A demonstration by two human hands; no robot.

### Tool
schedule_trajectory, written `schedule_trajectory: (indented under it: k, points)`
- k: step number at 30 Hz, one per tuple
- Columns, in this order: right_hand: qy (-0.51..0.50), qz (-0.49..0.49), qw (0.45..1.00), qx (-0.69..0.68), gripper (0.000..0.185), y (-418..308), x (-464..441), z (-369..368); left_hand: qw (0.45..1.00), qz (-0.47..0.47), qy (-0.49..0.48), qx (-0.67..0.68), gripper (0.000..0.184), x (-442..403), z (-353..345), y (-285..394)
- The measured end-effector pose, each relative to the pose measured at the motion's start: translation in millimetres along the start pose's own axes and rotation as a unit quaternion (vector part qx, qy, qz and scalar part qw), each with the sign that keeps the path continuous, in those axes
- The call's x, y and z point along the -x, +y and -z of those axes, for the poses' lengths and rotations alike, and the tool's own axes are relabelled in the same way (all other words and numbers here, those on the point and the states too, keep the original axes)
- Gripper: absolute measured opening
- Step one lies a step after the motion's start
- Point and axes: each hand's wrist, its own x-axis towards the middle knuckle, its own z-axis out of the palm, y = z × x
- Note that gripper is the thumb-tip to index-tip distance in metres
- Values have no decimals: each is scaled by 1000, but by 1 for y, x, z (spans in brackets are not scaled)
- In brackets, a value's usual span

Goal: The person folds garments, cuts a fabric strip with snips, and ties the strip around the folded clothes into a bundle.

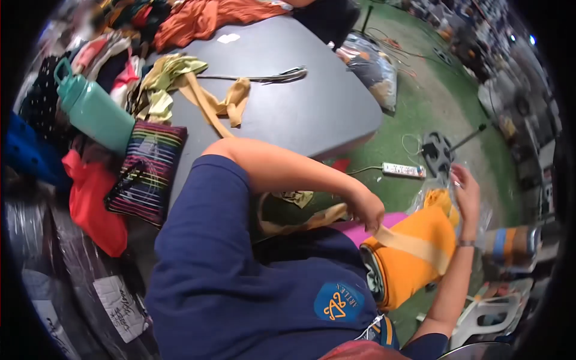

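Observation:
My left hand (366, 208) is closed on a cream fabric strip (411, 246), which runs across a rolled bundle of orange fabric (408, 264). Grey-green cloth shows inside the bundle's near end. On the far right, my right hand (467, 195) is raised beside the bundle's far end, fingers loosely bent and apart, with nothing visible in them. Its forearm lies along the bundle's right side. Gathered yellow-orange cloth (441, 199) sticks out near this hand. Another length of the cream strip (300, 223) trails left from my left hand, and magenta fabric (384, 223) shows below it.
A grey table (282, 48) bears scissors (282, 75), tan and yellow-green fabric strips (231, 102) and orange cloth (204, 21). At left stand a teal bottle (96, 108) and a striped pouch (153, 171). A power strip (404, 170) and a plastic-wrapped bundle (372, 69) lie on the green floor.

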Motion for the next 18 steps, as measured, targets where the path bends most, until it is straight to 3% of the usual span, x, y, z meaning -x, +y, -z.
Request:
schedule_trajectory:
  k: [1, 2, 3, 5, 9, 10, 11, 12, 16, 18]
  points:
    - [-52, 98, 993, -46, 30, -32, -19, -29, 1000, -2, -11, -8, 23, -3, 1, 4]
    - [-96, 122, 988, -9, 29, -80, -29, -55, 1000, -1, -24, -18, 22, -3, 3, 11]
    - [-111, 219, 966, 82, 30, -125, -36, -81, 1000, -7, -16, -11, 21, -3, 3, 14]
    - [-138, 344, 925, 86, 28, -173, -50, -134, 999, -4, -26, -22, 21, -10, -1, 9]
    - [-95, 464, 876, 90, 30, -226, -85, -219, 993, -28, -67, -97, 22, -40, -26, -2]
    - [-65, 495, 862, 91, 32, -230, -93, -232, 984, -93, -45, -147, 22, -67, -38, -19]
    - [-63, 498, 860, 94, 32, -231, -101, -239, 967, -158, -21, -199, 21, -64, -38, -18]
    - [-69, 454, 885, 81, 33, -234, -109, -245, 966, -156, -17, -205, 21, -61, -35, -17]
    - [-50, 374, 923, 76, 31, -229, -132, -258, 994, -30, -69, -77, 17, 4, -14, 32]
    - [-37, 367, 925, 90, 28, -226, -124, -255, 993, -61, -80, -66, 15, 3, -11, 30]
